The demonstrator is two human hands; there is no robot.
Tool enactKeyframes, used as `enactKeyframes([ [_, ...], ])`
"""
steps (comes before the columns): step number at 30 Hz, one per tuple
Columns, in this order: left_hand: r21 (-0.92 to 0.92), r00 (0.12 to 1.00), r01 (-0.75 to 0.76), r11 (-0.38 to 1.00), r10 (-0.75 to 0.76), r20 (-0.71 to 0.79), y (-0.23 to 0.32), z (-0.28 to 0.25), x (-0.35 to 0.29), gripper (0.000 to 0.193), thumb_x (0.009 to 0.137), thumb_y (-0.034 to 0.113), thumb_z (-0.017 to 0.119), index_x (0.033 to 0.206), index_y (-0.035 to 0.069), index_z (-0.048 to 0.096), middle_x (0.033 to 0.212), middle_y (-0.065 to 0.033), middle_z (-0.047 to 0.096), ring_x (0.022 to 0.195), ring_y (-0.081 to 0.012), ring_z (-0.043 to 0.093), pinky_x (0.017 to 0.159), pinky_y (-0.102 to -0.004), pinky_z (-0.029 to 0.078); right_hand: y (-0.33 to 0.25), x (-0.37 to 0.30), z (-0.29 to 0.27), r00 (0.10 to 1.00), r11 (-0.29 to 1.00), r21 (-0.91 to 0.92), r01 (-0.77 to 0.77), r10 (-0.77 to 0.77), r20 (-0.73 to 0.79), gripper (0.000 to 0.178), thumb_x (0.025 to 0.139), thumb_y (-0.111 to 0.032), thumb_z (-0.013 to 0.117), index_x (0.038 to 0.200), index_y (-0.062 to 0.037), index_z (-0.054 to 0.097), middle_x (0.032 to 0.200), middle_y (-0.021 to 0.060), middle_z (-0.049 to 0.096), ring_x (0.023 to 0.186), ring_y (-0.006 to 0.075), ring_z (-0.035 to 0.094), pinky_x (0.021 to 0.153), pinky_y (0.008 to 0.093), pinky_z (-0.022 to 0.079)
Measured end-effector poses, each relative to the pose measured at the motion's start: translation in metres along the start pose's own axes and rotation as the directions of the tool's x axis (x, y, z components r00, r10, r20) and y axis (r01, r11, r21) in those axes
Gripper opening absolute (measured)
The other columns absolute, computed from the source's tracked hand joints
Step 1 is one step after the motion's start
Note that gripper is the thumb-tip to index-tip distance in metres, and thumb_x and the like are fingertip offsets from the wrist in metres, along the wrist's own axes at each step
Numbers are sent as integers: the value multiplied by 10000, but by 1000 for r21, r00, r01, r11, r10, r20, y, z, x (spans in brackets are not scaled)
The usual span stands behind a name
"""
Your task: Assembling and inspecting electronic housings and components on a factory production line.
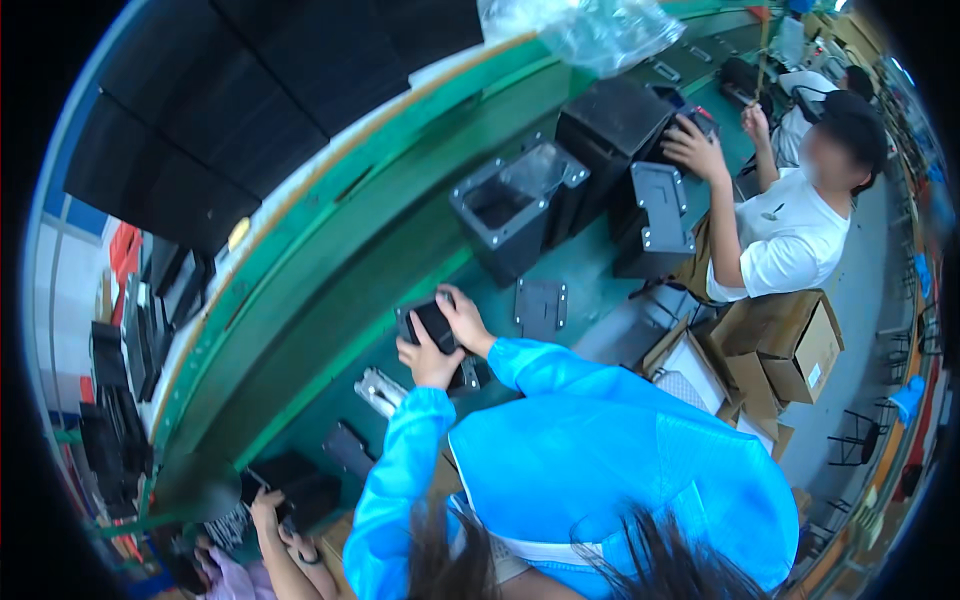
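Between my two hands is a small black box-shaped part (432, 316), held over the green workbench (585, 290). My left hand (431, 360) grips its near left side, the thumb and fingers spread round it. On the far right side, my right hand (465, 319) has its fingers curled against the box. Partly hidden under my hands is another dark piece (468, 377). A flat black plate (541, 306) with light dots at its corners lies right of my hands. Left of my left wrist rests a pale metallic bracket-like piece (380, 391).
An open black housing (500, 240) and a second black housing (655, 220) stand beyond the plate. At right a person in a white shirt (790, 235) handles black parts; another person's hands (270, 512) work at lower left. Cardboard boxes (800, 350) stand behind on the right.
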State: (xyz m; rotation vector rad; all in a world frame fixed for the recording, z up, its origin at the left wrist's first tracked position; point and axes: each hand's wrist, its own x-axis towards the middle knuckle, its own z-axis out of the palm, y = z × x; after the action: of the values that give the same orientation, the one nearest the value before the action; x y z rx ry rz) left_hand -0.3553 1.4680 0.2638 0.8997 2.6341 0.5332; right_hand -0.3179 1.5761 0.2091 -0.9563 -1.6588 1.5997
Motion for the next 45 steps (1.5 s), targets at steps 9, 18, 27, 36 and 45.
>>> enactKeyframes([
  [9, -3, 933, -231, 973, 221, -284, -10, -3, -44, 688, 784, 262, 688, 1384, 125, 380, 1401, -309, 247, 1257, -460, 321, 1046, -499, 289, 1, -45, -41, 977, 989, -53, -139, 146, 154, 549, 940, -413, 472, 1334, -31, 439, 1294, 209, 519, 1215, 340, 484, 995, 386, 386],
  [18, -290, 754, -609, 738, 425, -501, 65, -106, -39, 203, 844, 20, 536, 1016, 38, 642, 1235, -137, 535, 1167, -318, 480, 1000, -405, 362, 47, -86, -65, 887, 950, -268, -161, 259, 384, 405, 902, -300, 541, 1202, -30, 572, 1143, 158, 628, 1070, 285, 589, 912, 356, 449],
  [27, -264, 451, -862, 433, 416, -790, 92, -250, -67, 158, 853, 10, 512, 956, -44, 620, 1034, -170, 613, 958, -291, 591, 840, -365, 479, 35, -122, -127, 843, 928, -131, -348, 371, 391, 290, 836, -133, 559, 1082, 4, 632, 968, 97, 674, 877, 170, 620, 800, 323, 497],
  [36, -54, 173, -975, 216, 581, -795, -35, -398, -87, 328, 881, 75, 500, 1180, -57, 525, 1129, -228, 577, 1022, -353, 561, 849, -433, 487, 20, -133, -127, 746, 842, -118, -526, 524, 410, 309, 867, -93, 532, 1159, 4, 559, 1030, 79, 640, 900, 167, 594, 789, 291, 486],
  [45, -47, 137, -976, 213, 428, -893, -168, -443, -123, 347, 880, 83, 504, 1199, -55, 509, 1148, -232, 568, 1029, -364, 560, 860, -443, 485, 10, -132, -90, 708, 863, -203, -463, 497, 502, 313, 848, -54, 553, 1154, 10, 547, 1120, 116, 582, 1002, 180, 568, 855, 298, 472],
])
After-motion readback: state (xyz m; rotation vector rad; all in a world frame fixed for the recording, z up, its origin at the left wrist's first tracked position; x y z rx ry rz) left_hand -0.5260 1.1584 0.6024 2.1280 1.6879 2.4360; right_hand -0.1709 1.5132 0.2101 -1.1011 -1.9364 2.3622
